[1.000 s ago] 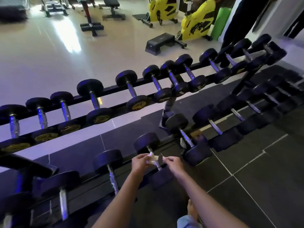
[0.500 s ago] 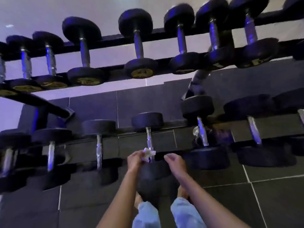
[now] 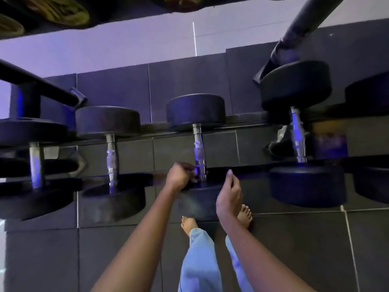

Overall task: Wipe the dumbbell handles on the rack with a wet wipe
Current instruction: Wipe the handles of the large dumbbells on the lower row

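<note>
Heavy and rigid, so leave racked; wrap shiny chrome dumbbell handle (image 3: pixel 199 152) above curled left hand (image 3: pixel 181 175) (hold unclear), right hand (image 3: pixel 229 192) slack beside.

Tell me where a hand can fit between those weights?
Widest gap: between the second handle from the left and the middle handle, beside the left hand. Another lies between the middle handle and the right handle. The floor tiles right of the feet are bare. Crowded: the far-left dumbbells, heads nearly touching.

Shiny metal handle (image 3: pixel 199 153) (knurled midway), matt rubbery dumbbell heads (image 3: pixel 195 111), matt floor tiles (image 3: pixel 294 249).
</note>
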